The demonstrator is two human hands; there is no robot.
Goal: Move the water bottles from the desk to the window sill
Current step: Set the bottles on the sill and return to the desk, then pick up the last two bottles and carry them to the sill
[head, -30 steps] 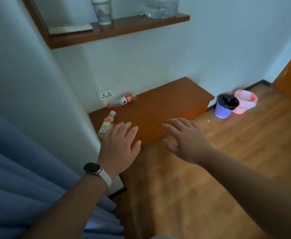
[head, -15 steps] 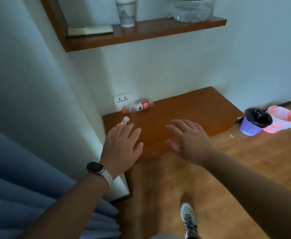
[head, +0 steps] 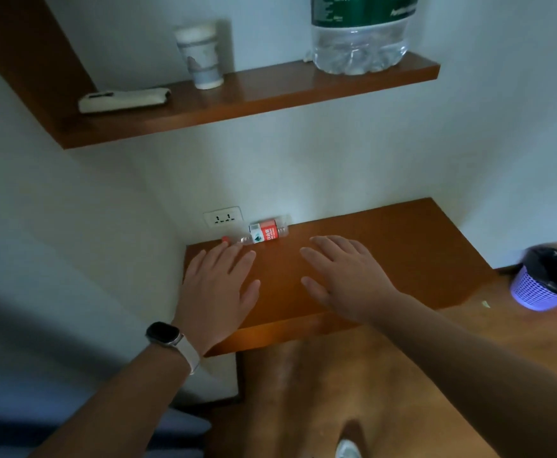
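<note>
A small clear water bottle (head: 260, 234) with a red label and red cap lies on its side at the back of the brown wooden desk (head: 402, 246), against the wall. My left hand (head: 219, 289), a watch on its wrist, hovers flat and open over the desk's left part, fingertips just short of the bottle's cap. It hides the second bottle seen there earlier. My right hand (head: 343, 276) is spread open over the desk's middle, to the right of the bottle, holding nothing.
A wooden shelf (head: 270, 94) above the desk carries a paper cup (head: 201, 54), a remote control (head: 125, 99) and a large water jug (head: 359, 38). A wall socket (head: 223, 217) sits behind the bottle. A purple waste basket (head: 541, 282) stands on the floor at right. Blue curtain at lower left.
I have stepped closer to the desk and both open hands have moved forward over it. My left hand now covers the bottle near the desk's left edge.
</note>
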